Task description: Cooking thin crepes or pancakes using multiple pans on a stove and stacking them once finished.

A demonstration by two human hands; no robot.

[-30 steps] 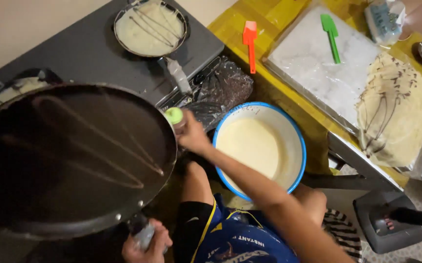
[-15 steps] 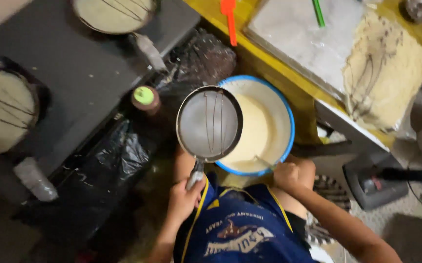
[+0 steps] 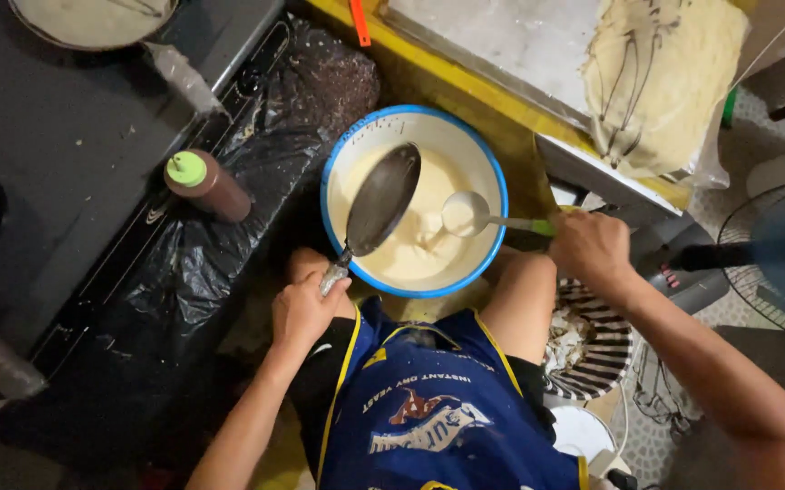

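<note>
Tilted since before: one pan over one bowl | my left hand clamps its handle | my right hand grips one ladle

Brown squeeze bottle with green cap, lying on the black plastic sheet left of the bowl. Blue apron print, white and orange, at lower centre.
</note>
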